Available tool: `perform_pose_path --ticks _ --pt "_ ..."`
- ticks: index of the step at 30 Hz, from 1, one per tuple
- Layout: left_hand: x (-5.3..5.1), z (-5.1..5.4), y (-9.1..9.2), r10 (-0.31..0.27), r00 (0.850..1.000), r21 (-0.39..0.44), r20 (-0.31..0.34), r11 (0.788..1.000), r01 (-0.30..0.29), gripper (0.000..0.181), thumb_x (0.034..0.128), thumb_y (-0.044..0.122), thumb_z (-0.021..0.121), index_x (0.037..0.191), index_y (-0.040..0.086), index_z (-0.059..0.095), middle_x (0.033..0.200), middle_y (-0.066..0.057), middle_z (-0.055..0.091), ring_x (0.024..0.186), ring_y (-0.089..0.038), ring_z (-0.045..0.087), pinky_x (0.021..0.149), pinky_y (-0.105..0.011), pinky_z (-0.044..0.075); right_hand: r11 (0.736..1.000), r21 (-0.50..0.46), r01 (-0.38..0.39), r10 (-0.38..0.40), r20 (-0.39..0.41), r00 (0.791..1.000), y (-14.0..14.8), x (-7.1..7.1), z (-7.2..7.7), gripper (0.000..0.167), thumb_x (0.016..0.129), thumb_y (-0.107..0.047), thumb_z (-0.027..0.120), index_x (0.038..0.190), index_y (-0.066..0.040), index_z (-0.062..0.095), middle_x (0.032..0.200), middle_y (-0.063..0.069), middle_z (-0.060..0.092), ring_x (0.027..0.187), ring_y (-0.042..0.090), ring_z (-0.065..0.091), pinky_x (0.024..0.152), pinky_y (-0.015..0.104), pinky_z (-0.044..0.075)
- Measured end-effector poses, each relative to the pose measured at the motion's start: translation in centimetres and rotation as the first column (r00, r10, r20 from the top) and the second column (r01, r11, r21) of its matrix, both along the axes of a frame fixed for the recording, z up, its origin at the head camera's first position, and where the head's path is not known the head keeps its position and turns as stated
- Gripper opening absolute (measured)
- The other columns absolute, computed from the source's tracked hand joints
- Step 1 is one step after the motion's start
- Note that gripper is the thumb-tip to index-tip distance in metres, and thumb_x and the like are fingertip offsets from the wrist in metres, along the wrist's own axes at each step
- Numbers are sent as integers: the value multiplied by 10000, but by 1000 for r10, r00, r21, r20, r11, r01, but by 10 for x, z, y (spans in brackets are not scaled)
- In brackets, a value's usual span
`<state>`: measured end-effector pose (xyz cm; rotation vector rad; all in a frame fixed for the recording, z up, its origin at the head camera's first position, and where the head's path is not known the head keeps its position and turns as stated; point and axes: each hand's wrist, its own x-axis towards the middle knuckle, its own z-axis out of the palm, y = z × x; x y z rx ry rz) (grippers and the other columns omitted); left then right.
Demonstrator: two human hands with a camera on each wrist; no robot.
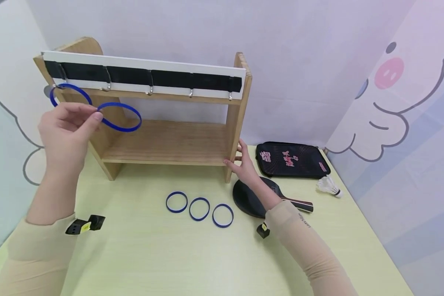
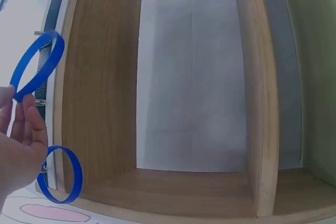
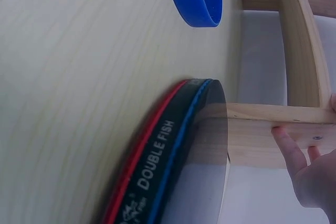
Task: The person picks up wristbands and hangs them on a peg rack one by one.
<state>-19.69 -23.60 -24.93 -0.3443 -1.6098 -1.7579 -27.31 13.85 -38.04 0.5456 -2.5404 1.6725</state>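
Note:
My left hand (image 1: 68,128) pinches a blue wristband (image 1: 123,130) between thumb and fingers, in front of a wooden shelf (image 1: 170,142). Another blue wristband (image 2: 78,177) hangs from the leftmost metal hook, close behind that hand. Several hooks line a black strip (image 1: 131,75) along the shelf's white top board; those to the right carry nothing. With thumb at the front edge and fingers on the outer face, my right hand (image 1: 247,167) holds the shelf's right side panel (image 3: 257,113). Three more blue wristbands (image 1: 223,226) lie flat in a row on the table before the shelf.
A table tennis paddle (image 1: 246,197) lies under my right forearm, its handle pointing right. Behind it are a black paddle case (image 1: 292,160) and a white shuttlecock (image 1: 328,186). The pale green table (image 1: 163,259) meets printed cloth walls at the back and sides.

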Motion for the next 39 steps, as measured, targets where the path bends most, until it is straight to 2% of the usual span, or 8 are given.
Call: perform_pose_path --ticks 6,15,20,26,29,32,36,39 --pt "-6 5 3 38 998 199 -50 980 -27 197 768 -12 742 921 -95 649 832 -111 636 646 -182 583 655 -212 505 1000 3 8 -8 -2 1000 1 3 2 819 889 -69 643 1483 -150 84 1420 246 285 1058 394 513 723 441 567" --pt "-24 9 3 93 988 349 -126 936 -43 220 731 -29 770 872 -113 624 835 -167 602 628 -222 580 591 -218 513 999 -21 31 -31 -25 999 8 -21 -21 842 875 -153 678 1471 -324 108 1429 159 304 1057 354 527 698 404 573" --pt "-30 5 1 117 989 332 -87 940 -82 214 738 -10 771 891 -89 643 834 -142 616 593 -199 565 592 -214 505 999 -32 36 -38 -40 998 7 -22 -22 835 870 -137 682 1463 -331 127 1408 157 328 1027 345 539 670 391 575" --pt "-28 -2 0 132 991 291 -32 950 -117 199 751 8 765 905 -65 663 823 -111 633 602 -178 561 611 -213 496 1000 -17 19 -20 -29 999 7 -21 -22 842 877 -171 676 1471 -334 102 1426 162 300 1051 359 524 698 411 573" --pt "-26 -6 -1 135 991 254 -13 959 -128 196 761 25 761 915 -52 667 811 -92 635 617 -176 556 623 -204 490 1000 -6 7 -8 -20 1000 3 -11 -10 833 885 -136 663 1483 -258 96 1423 199 292 1060 381 520 718 426 569" --pt "-25 -11 -3 131 991 214 12 968 -131 197 781 44 748 941 -31 663 837 -77 623 650 -163 556 644 -189 485 1000 -6 1 -1 -4 1000 3 -11 -10 842 885 -118 660 1487 -225 82 1437 213 275 1081 401 509 737 447 565" --pt "-23 -17 -5 136 989 184 51 973 -143 183 802 50 730 958 -20 667 893 -65 604 684 -153 556 666 -181 477 1000 -11 18 -18 -14 1000 5 -20 -24 859 876 -152 675 1482 -299 84 1437 178 290 1068 378 517 712 428 570" --pt "-21 -20 -4 169 982 159 84 971 -181 170 805 49 727 954 -19 681 893 -51 626 697 -149 566 679 -190 473 1000 -13 24 -24 -27 999 5 -20 -27 852 877 -153 675 1475 -323 93 1422 168 307 1048 361 526 692 396 573"
